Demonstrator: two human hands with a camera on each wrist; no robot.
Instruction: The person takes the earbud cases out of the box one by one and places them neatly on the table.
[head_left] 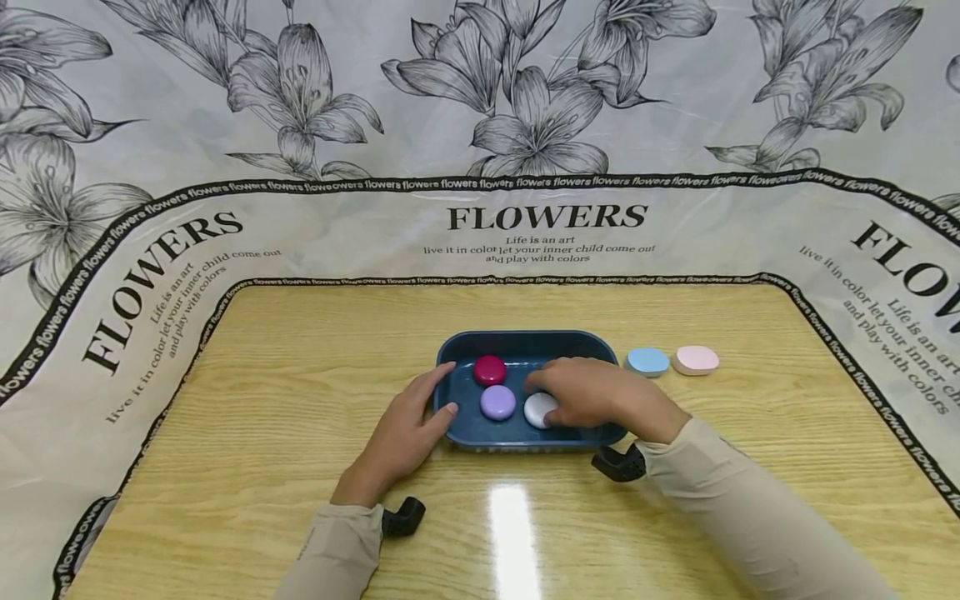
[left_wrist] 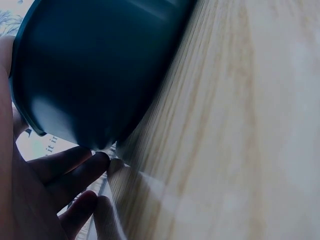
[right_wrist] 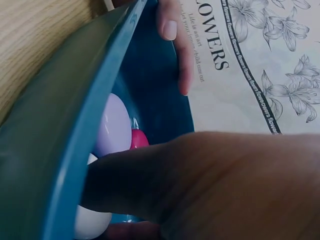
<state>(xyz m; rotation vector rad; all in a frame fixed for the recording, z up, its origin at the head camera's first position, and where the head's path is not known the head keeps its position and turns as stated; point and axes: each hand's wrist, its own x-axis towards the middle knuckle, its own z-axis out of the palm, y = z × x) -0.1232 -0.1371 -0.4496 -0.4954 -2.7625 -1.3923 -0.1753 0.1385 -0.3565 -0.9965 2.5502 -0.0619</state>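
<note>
A dark blue rectangular tray [head_left: 465, 431] with rounded corners sits on the table. At its left end my left hand [head_left: 401, 433] grips the rim, thumb and forefinger over the edge. In the left wrist view, other fingers [left_wrist: 82, 167] lie by the tray's outer wall. My right hand [head_left: 588, 392] reaches inside and holds a white rounded disc [head_left: 537, 410] between thumb and fingers; the hand partly covers it. A lilac disc [head_left: 497, 403] and a crimson disc [head_left: 490, 370] lie left of it in the tray. The right wrist view shows the lilac disc [right_wrist: 114, 125] close up.
Right of the tray, a light blue oval piece [head_left: 647, 362] and a pale pink oval piece [head_left: 697, 360] lie side by side on the wooden table [head_left: 315, 350]. A flower-printed cloth [head_left: 540, 233] stands around the table's back and sides.
</note>
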